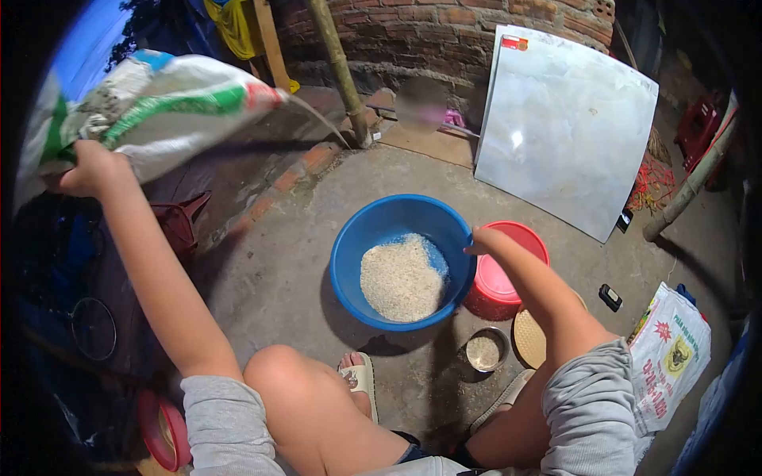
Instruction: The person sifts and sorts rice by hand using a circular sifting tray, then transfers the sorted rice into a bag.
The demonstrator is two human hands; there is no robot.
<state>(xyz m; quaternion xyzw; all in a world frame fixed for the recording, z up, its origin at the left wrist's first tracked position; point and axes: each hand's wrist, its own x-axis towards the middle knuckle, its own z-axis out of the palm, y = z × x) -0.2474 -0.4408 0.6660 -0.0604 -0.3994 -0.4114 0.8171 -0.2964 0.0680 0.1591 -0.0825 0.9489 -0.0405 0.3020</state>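
My left hand, raised at the upper left, grips a white woven sack with green and red print. The sack stretches out sideways to the right, its narrow end hanging over the ground, slightly blurred. A blue plastic basin stands on the ground before my knees, holding a heap of pale grain that looks like rice. At the basin's right rim is my right hand, its fingers closed over the edge. Close by on that side sits a red plastic tub.
A small metal bowl with grain and a round woven piece lie near my right foot. Farther right are a dark small device and a printed sack. White panels lean by the brick wall; a bamboo pole stands behind.
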